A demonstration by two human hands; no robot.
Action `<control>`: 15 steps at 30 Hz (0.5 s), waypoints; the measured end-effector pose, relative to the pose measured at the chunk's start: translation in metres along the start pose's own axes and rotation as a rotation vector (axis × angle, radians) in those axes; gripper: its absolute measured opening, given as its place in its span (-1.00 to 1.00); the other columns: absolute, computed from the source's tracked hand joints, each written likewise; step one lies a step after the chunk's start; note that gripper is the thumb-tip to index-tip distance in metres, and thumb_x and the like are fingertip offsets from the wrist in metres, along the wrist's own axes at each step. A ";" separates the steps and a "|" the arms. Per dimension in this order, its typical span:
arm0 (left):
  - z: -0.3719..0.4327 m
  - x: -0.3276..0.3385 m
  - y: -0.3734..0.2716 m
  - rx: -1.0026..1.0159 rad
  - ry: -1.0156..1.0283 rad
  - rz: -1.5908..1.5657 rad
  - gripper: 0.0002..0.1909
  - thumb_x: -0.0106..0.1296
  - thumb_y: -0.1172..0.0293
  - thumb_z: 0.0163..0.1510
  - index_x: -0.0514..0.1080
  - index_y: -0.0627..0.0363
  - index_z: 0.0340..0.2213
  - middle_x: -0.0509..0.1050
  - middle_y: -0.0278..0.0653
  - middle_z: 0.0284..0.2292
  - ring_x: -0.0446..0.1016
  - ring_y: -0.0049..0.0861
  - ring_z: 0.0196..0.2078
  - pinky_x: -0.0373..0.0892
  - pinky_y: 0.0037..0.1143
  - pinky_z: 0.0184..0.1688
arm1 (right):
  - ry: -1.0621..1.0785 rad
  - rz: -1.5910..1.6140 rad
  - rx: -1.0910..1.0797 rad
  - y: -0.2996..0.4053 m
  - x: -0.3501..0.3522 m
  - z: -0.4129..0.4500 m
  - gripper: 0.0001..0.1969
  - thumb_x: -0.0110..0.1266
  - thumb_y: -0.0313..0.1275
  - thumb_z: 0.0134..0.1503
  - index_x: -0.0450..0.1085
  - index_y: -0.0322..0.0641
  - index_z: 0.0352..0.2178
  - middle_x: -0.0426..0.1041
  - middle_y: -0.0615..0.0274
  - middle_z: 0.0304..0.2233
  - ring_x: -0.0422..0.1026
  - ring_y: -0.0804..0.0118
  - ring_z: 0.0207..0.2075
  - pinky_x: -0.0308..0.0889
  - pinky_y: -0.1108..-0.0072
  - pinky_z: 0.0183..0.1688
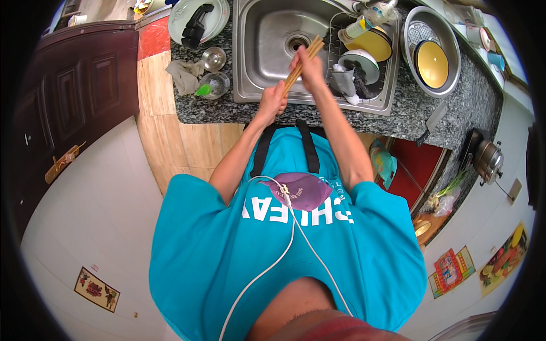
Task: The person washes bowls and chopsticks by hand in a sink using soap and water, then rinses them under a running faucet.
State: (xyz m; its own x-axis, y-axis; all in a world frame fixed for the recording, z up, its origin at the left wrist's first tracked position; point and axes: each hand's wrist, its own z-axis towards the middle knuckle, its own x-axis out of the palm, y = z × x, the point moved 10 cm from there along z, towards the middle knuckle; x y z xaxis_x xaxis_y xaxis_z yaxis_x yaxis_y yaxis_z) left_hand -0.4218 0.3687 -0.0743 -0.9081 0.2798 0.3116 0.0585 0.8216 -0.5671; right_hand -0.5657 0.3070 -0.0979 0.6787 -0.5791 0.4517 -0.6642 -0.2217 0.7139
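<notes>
My left hand (273, 102) grips the lower end of a bundle of wooden chopsticks (292, 78), near the front rim of the stainless steel sink (264, 55). My right hand (309, 68) is closed around the upper part of the same bundle, over the basin, close to the drain (296, 43). The tips stick out above my right hand. To the right, the smaller basin holds a wire rack, a yellow bowl (370, 46), a white bowl (370, 64), a grey cloth (344, 81) and a dark scrubber (361, 87).
A steel basin (453, 64) with a yellow bowl (431, 65) stands right of the sink, above a kitchen knife (434, 119). At left are a plate (175, 25) with a black object (197, 26), a metal cup (214, 59), a green-capped bottle (216, 84) and a rag (183, 76).
</notes>
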 end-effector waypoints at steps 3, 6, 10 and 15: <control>0.007 -0.004 0.002 0.008 -0.028 0.121 -0.51 -0.24 -0.05 0.19 0.27 0.11 -0.59 0.17 -0.51 -0.76 0.07 -0.82 -0.79 0.00 -0.71 -0.78 | -0.240 0.062 -0.220 0.054 -0.053 0.026 -0.74 -0.11 -0.31 0.22 0.26 -0.36 -0.30 0.46 0.03 -0.38 0.50 0.26 -0.37 0.43 0.57 -0.31; 0.021 -0.001 -0.002 0.036 -0.061 0.240 -0.49 -0.24 -0.03 0.20 0.30 0.15 -0.59 0.19 -0.49 -0.76 0.10 -0.78 -0.80 0.03 -0.68 -0.78 | -0.299 -0.129 -0.306 0.085 -0.076 0.031 -0.73 -0.06 -0.40 0.19 0.22 -0.41 -0.17 0.42 0.00 -0.19 0.46 0.22 -0.21 0.39 0.53 -0.15; 0.036 0.007 -0.016 0.089 -0.071 0.312 -0.49 -0.23 0.01 0.20 0.33 0.18 -0.62 0.21 -0.48 -0.79 0.11 -0.78 -0.81 0.02 -0.66 -0.78 | -0.444 -0.476 -0.609 0.139 -0.098 0.024 -0.52 -0.11 -0.60 0.10 0.03 -0.44 0.08 0.23 -0.11 0.04 0.27 0.15 0.07 0.21 0.48 0.08; 0.039 0.015 -0.021 0.058 -0.069 0.309 -0.49 -0.23 0.02 0.20 0.33 0.19 -0.62 0.21 -0.48 -0.79 0.12 -0.79 -0.80 0.02 -0.67 -0.77 | -0.481 -0.732 -0.770 0.177 -0.097 0.024 -0.41 -0.20 -0.64 0.06 -0.07 -0.35 0.17 0.27 -0.05 0.02 0.28 0.13 0.06 0.16 0.52 0.10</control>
State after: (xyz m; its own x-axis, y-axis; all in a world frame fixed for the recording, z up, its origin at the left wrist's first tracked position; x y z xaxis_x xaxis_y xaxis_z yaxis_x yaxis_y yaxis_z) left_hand -0.4527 0.3365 -0.0876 -0.8771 0.4756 0.0667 0.3140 0.6729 -0.6698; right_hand -0.7568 0.3053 -0.0283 0.5226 -0.7844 -0.3341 0.3147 -0.1867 0.9306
